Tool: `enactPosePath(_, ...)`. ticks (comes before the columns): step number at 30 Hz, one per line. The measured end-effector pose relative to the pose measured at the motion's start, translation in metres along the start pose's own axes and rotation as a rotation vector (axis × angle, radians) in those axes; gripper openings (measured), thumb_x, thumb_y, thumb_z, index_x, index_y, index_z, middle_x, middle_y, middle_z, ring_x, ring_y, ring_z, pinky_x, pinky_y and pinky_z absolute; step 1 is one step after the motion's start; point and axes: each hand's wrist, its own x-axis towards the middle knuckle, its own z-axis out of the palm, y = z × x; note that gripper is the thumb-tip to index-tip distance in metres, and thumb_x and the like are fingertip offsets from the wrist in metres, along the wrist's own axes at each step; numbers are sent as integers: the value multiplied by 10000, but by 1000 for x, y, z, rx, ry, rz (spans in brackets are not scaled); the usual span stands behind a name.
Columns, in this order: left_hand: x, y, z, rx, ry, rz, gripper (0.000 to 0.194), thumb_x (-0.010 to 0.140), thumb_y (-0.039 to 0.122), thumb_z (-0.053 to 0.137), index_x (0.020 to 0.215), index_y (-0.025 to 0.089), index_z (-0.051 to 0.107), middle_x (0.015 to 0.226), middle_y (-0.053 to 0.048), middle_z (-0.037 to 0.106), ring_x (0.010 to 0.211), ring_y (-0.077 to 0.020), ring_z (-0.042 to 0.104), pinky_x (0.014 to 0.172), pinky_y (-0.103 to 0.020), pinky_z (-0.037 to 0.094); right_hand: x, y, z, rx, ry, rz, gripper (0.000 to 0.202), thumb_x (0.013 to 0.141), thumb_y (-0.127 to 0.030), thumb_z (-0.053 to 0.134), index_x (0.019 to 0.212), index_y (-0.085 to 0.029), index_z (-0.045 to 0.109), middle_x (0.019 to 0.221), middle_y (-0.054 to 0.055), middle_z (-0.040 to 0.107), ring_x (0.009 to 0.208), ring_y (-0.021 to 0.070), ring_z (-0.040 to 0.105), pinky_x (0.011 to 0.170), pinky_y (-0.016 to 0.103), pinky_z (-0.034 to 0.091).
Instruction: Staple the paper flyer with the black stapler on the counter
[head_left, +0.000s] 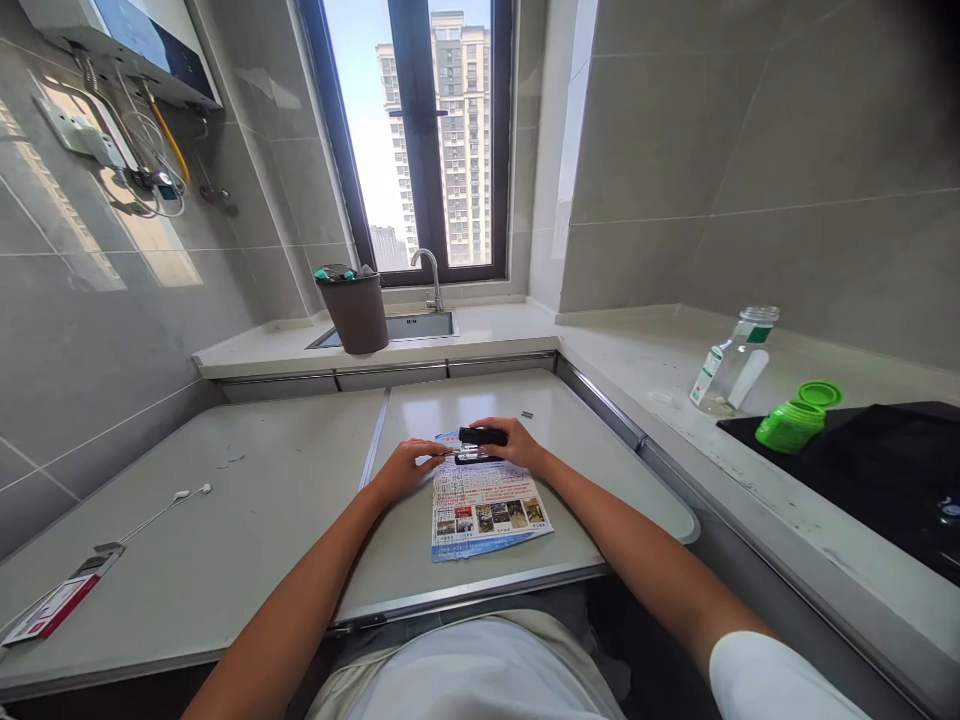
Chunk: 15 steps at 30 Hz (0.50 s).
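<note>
A black stapler-like tool point(482, 437) with silver metal parts lies over the upper part of a printed leaflet point(491, 512) on the pale table. My right hand point(517, 443) is closed round its right end. Against the tool's left end, my left hand point(411, 467) has its fingers pressed together at a small metal part too small to make out. Coloured text and a row of small photos show on the leaflet, whose lower edge is blue. Behind my right hand lies a small grey strip point(527, 414), perhaps staples.
On the table's left are a red and white box point(64, 597) and white earphones point(180, 496). A brown bin point(354, 312) stands by the sink point(427, 325). The right counter holds a glass bottle point(731, 370), a green container point(791, 425) and a black hob point(885, 460).
</note>
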Motion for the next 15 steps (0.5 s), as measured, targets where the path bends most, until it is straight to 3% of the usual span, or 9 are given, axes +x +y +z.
enactPosePath(7,0,2,-2,-80,16,-27,257,1002,412,631,1078,251,817,1120,-71,819,1043,-256,749,990,-416,568,-1,7,-18,71,15,84,536,751,-479,874,1195,-192,784,1011,55,791,906,247,720,843,359,544)
enactPosePath(15,-1,7,-1,-280,-178,32,163,942,356,705,942,205,767,1078,-88,786,1005,-231,718,959,-388,550,3,-4,3,153,-111,44,552,713,-478,908,1164,-176,806,1000,67,794,891,240,721,808,331,539)
